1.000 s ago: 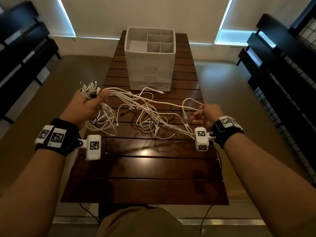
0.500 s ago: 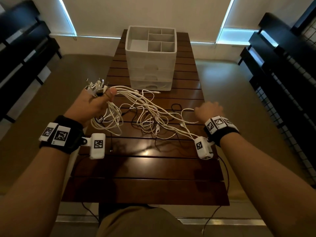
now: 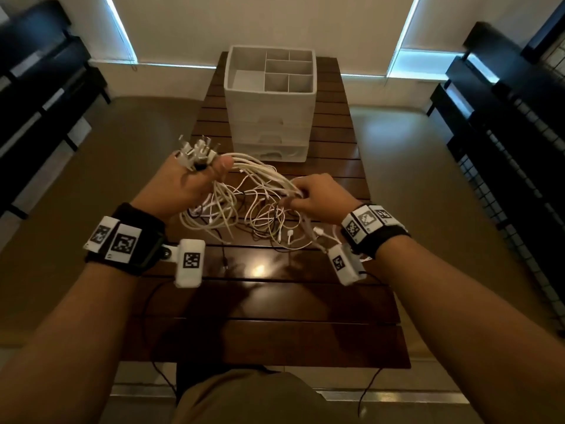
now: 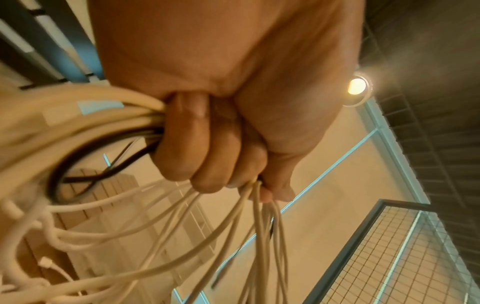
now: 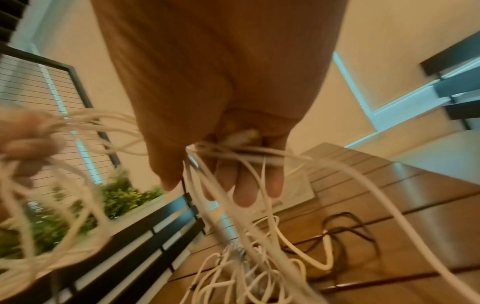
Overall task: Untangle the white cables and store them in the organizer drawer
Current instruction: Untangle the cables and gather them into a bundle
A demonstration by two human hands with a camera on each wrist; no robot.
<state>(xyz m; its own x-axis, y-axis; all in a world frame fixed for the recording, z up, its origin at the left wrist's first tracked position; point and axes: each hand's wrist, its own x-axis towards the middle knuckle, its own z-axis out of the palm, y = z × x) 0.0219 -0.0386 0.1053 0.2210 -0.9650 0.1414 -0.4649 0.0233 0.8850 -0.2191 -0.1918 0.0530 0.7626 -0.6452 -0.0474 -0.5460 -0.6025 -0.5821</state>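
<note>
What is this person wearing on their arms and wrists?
Both forearms are bare, with no sleeves showing. Each wrist carries a black band with white square tags printed in black block patterns. A small white box, also tagged, juts from each band, and thin black wires trail down from the wrists.

Cable tangle (image 3: 263, 206) blocks the table's (image 3: 275, 304) middle; organizer (image 3: 270, 102) apparently reachable over it.

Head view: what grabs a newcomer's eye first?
The tangle of thin white cables strung between both hands over the dark slatted wooden table. The left hand grips the bundled plug ends; the right hand pinches strands. Behind stands the white plastic drawer organizer.
</note>
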